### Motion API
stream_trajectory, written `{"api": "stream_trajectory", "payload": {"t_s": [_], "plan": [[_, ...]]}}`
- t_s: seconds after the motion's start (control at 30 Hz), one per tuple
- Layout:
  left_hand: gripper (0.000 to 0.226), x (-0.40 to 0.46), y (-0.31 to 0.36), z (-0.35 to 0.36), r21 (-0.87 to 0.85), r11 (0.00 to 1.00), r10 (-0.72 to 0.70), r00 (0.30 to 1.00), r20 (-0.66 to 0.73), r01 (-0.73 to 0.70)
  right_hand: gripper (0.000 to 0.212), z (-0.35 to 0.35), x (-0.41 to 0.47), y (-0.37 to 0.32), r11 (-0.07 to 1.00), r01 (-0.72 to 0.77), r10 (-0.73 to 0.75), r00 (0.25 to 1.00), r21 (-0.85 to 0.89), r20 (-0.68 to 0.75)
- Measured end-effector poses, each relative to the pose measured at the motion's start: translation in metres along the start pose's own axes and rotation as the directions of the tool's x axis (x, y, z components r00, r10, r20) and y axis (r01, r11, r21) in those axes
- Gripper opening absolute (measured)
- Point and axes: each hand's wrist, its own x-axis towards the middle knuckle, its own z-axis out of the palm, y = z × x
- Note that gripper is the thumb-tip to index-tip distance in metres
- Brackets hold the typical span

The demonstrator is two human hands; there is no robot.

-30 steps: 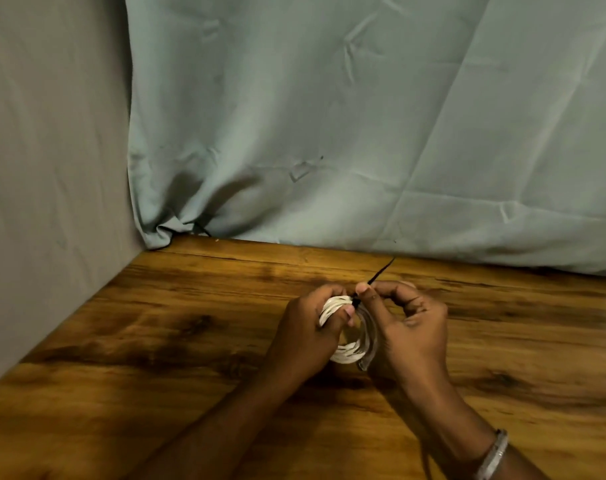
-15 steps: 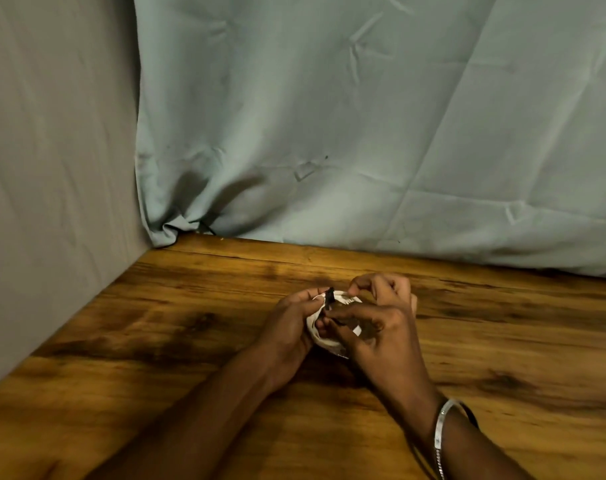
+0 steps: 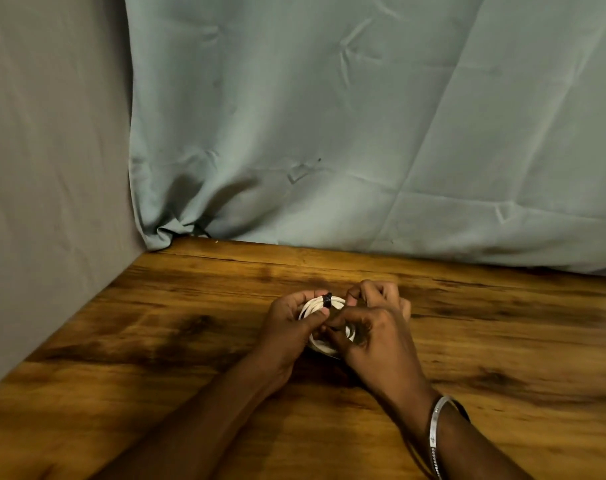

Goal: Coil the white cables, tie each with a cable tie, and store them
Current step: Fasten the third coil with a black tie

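A small coil of white cable (image 3: pixel 316 304) sits between both hands just above the wooden table (image 3: pixel 190 334). A black cable tie (image 3: pixel 327 300) wraps the coil's upper strands. My left hand (image 3: pixel 289 327) grips the coil's left side, thumb across its front. My right hand (image 3: pixel 374 327) curls round the right side, fingers tucked into the coil's middle and over its top edge. The lower part of the coil is mostly hidden by the hands.
A pale green cloth (image 3: pixel 363 133) hangs as a backdrop behind the table, and a grey wall (image 3: pixel 45 168) closes off the left side. A silver bangle (image 3: pixel 436 431) is on the right wrist.
The tie's long black tail, sticking up from the right fingers a second ago, no longer shows. The right hand has moved over the coil and the tie now sits tight on the strands.
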Motion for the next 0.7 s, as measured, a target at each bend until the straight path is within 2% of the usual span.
{"api": "stream_trajectory", "payload": {"t_s": [0.1,0.17,0.2,0.3,0.37,0.4,0.47,0.53,0.6,0.7], "plan": [[0.027,0.001,-0.003,-0.002,0.244,0.964,0.120,0.992,-0.043,-0.106,0.005,-0.001,-0.001,-0.001,1.000,0.011,-0.011,1.000,-0.015,0.016],[0.025,0.002,-0.001,-0.005,0.496,0.837,0.264,0.964,0.003,-0.231,0.012,0.001,-0.002,-0.001,0.999,0.016,-0.014,0.999,-0.035,0.030],[0.025,0.001,0.001,-0.006,0.569,0.776,0.305,0.952,0.039,-0.272,0.018,0.002,-0.002,0.000,0.999,0.019,-0.017,0.999,-0.044,0.035],[0.025,0.002,0.005,-0.009,0.618,0.723,0.336,0.939,0.078,-0.310,0.023,0.006,-0.002,0.001,0.999,-0.013,0.012,1.000,0.049,0.016],[0.023,0.002,0.007,-0.013,0.618,0.724,0.335,0.939,0.074,-0.307,0.033,0.007,-0.003,0.003,0.963,-0.093,0.100,0.995,0.255,-0.012],[0.022,0.002,0.008,-0.015,0.619,0.722,0.338,0.938,0.075,-0.309,0.041,0.008,-0.003,0.003,0.904,-0.159,0.172,0.985,0.397,0.002],[0.022,0.002,0.010,-0.019,0.625,0.697,0.375,0.922,0.098,-0.350,0.048,0.009,-0.002,0.006,0.675,-0.312,0.291,0.945,0.669,0.147],[0.023,0.001,0.012,-0.019,0.630,0.660,0.422,0.896,0.140,-0.409,0.049,0.008,0.000,0.007,0.457,-0.436,0.327,0.893,0.775,0.310],[0.024,0.000,0.013,-0.017,0.654,0.579,0.486,0.850,0.202,-0.486,0.050,0.002,0.005,0.004,0.345,-0.506,0.396,0.842,0.791,0.366],[0.023,-0.002,0.015,-0.011,0.669,0.434,0.562,0.762,0.323,-0.603,0.062,0.001,0.009,0.005,0.313,-0.543,0.426,0.814,0.779,0.396]]}}
